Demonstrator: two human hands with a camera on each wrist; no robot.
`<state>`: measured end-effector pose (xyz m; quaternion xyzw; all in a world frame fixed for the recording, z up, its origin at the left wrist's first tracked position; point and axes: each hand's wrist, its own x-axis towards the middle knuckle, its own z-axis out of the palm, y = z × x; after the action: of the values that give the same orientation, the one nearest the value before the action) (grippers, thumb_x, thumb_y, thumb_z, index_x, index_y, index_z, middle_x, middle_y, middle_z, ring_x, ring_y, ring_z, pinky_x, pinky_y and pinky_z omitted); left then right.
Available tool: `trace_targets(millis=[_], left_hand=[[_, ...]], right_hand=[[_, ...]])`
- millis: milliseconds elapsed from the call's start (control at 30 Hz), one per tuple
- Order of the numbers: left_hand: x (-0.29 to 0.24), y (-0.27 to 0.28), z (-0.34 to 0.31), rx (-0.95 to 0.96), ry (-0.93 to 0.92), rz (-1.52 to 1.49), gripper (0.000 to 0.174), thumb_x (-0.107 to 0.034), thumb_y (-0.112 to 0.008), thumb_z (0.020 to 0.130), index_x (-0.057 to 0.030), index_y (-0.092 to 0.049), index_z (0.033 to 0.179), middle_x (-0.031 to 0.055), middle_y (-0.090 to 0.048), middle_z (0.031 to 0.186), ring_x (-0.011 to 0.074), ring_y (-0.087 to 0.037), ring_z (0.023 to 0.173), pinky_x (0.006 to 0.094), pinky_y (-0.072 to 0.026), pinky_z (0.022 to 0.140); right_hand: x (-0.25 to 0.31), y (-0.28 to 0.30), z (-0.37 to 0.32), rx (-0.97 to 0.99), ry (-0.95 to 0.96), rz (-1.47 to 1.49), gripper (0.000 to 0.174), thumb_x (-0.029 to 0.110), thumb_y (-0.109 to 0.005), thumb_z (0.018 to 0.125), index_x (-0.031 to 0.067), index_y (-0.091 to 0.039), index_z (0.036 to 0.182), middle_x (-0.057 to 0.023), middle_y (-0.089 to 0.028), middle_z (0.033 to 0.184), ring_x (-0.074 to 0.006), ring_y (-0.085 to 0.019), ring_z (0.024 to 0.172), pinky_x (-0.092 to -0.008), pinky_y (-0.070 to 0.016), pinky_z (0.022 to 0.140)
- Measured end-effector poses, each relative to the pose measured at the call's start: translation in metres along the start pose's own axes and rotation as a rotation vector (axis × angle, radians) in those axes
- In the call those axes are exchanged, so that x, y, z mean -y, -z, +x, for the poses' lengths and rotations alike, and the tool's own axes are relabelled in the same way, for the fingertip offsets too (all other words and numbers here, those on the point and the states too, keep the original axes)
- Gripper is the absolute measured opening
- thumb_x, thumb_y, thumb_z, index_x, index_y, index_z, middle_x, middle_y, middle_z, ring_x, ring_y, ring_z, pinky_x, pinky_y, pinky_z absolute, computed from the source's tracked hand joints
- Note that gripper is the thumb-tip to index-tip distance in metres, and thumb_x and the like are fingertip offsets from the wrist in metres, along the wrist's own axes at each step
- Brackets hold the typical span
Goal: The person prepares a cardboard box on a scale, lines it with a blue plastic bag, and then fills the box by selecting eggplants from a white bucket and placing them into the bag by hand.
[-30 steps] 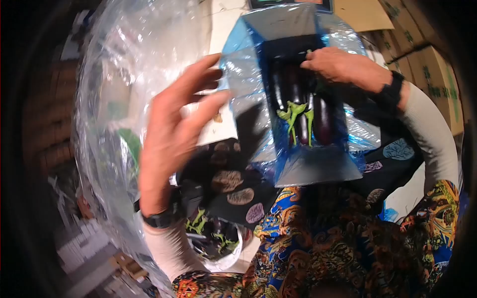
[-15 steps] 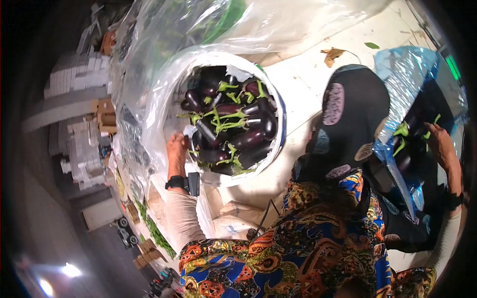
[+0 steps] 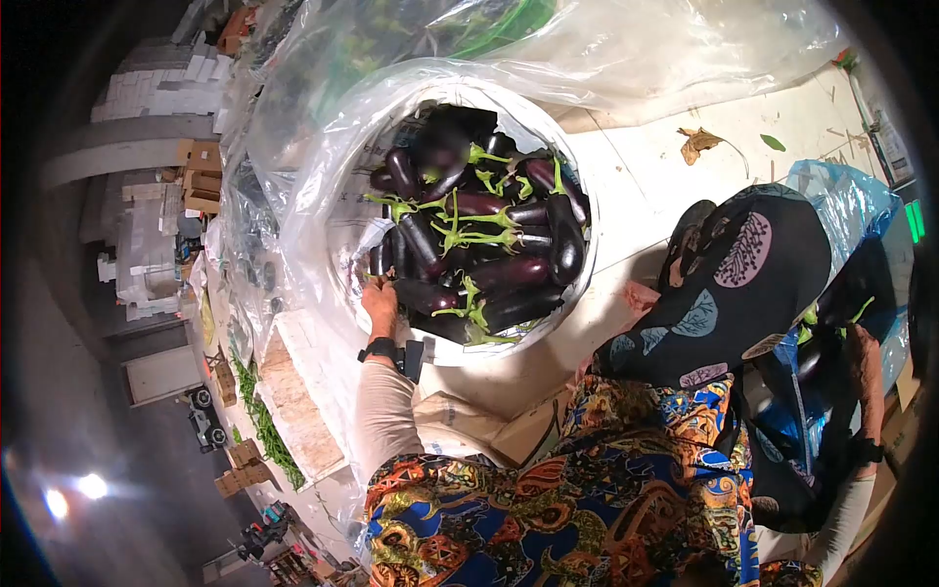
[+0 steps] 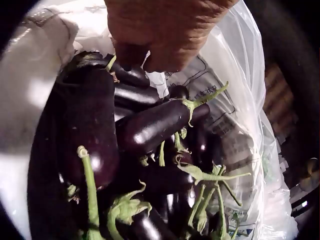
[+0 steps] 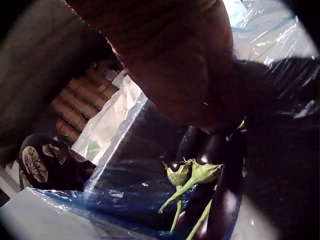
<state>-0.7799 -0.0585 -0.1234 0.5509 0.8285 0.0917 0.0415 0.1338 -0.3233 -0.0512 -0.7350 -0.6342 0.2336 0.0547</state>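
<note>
Compared with 1.0 s ago, when it is beside the blue plastic, the left hand [image 3: 380,308] is now at the round container's white rim [image 3: 460,358], at about 8 o'clock in the head view. Its fingers point in towards the eggplants [image 3: 509,274] heaped inside and rest at or just above the nearest ones, but the hand itself hides the fingertips, so I cannot tell whether its grip is open or closed on 1. The right hand [image 3: 865,372] is at 4 o'clock from the container, over the blue plastic [image 3: 849,186], which holds more eggplants [image 5: 227,200]; its grip is likewise hidden.

Each eggplant looks firm and moderately heavy, with glossy skin likely to slide under dry fingertips and bruise if pinched hard. The best hold is probably around the upper body just below the green cap; the stem is slimmer, and the cap may have prickles. The fruits cross and overlap, and their stems could snag, so a top-layer one should come free most easily.

Clear sheeting [image 3: 665,59] drapes from 9 to 1 o'clock and could catch the left wrist. At 2 o'clock lies a dry leaf [image 3: 697,145]. Dark patterned cloth [image 3: 782,235] bulges between the container and the blue plastic, standing in the direct path.
</note>
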Motion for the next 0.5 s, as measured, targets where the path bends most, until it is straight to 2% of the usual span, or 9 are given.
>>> trace_targets(millis=[100, 133, 233, 267, 367, 400, 500], left_hand=[[0.006, -0.005, 0.029, 0.001, -0.02, -0.092, 0.029, -0.015, -0.064, 0.078, -0.0015, -0.067, 0.103, 0.02, -0.07, 0.095, 0.0366, -0.066, 0.093, 0.041, -0.0488, 0.085], [0.009, -0.008, 0.035, 0.002, -0.024, -0.121, 0.031, -0.015, -0.064, 0.078, -0.0015, -0.066, 0.105, 0.02, -0.069, 0.097, 0.0373, -0.065, 0.095, 0.0411, -0.0484, 0.087], [0.017, -0.029, 0.056, 0.028, -0.07, -0.069, 0.029, -0.012, -0.062, 0.078, -0.0008, -0.065, 0.104, 0.0205, -0.068, 0.099, 0.035, -0.065, 0.092, 0.0405, -0.0491, 0.083], [0.022, -0.038, 0.059, 0.003, -0.13, -0.036, 0.038, -0.013, -0.062, 0.076, -0.0014, -0.063, 0.112, 0.0218, -0.065, 0.109, 0.0362, -0.062, 0.101, 0.0406, -0.0477, 0.089], [0.024, -0.044, 0.075, 0.118, 0.06, 0.045, 0.049, -0.015, -0.062, 0.074, -0.0007, -0.057, 0.121, 0.0233, -0.063, 0.114, 0.0375, -0.059, 0.108, 0.0416, -0.046, 0.093], [0.025, -0.044, 0.079, 0.139, 0.076, 0.096, 0.054, -0.016, -0.061, 0.073, 0.0003, -0.054, 0.124, 0.0255, -0.062, 0.113, 0.0402, -0.058, 0.11, 0.0441, -0.0449, 0.095], [0.042, -0.048, 0.088, 0.133, 0.008, 0.131, 0.06, -0.016, -0.065, 0.073, 0.0015, -0.049, 0.128, 0.0292, -0.06, 0.115, 0.0433, -0.057, 0.11, 0.0443, -0.0437, 0.099]], right_hand=[[-0.004, -0.004, -0.007, 0.005, -0.077, 0.047, 0.032, -0.003, -0.051, 0.083, -0.0053, -0.058, 0.114, -0.0255, -0.064, 0.102, -0.0408, -0.062, 0.095, -0.0382, -0.0496, 0.08], [-0.001, -0.001, -0.007, 0.04, -0.1, 0.03, 0.031, -0.002, -0.051, 0.084, -0.0053, -0.059, 0.113, -0.025, -0.065, 0.101, -0.0384, -0.064, 0.096, -0.037, -0.0497, 0.08], [0.027, 0.001, -0.007, -0.031, -0.159, 0.114, 0.029, -0.003, -0.05, 0.084, -0.0052, -0.059, 0.112, -0.0242, -0.066, 0.101, -0.035, -0.065, 0.095, -0.0364, -0.0496, 0.081], [0.034, 0.001, -0.007, -0.041, -0.164, 0.124, 0.028, -0.001, -0.053, 0.085, -0.0035, -0.061, 0.112, -0.0225, -0.066, 0.102, -0.0356, -0.065, 0.096, -0.0369, -0.05, 0.08], [0.042, 0.007, -0.008, 0.053, -0.177, 0.103, 0.029, -0.002, -0.055, 0.084, -0.0035, -0.061, 0.112, -0.0224, -0.066, 0.103, -0.0353, -0.065, 0.096, -0.0373, -0.0502, 0.081], [0.043, 0.007, -0.009, 0.051, -0.183, 0.06, 0.03, -0.002, -0.056, 0.083, -0.0035, -0.06, 0.113, -0.0217, -0.067, 0.103, -0.0347, -0.065, 0.096, -0.0376, -0.0504, 0.082], [0.04, 0.008, -0.013, 0.087, -0.246, 0.102, 0.03, -0.002, -0.056, 0.083, -0.0032, -0.06, 0.112, -0.0203, -0.067, 0.102, -0.0339, -0.066, 0.096, -0.0372, -0.0507, 0.082]])
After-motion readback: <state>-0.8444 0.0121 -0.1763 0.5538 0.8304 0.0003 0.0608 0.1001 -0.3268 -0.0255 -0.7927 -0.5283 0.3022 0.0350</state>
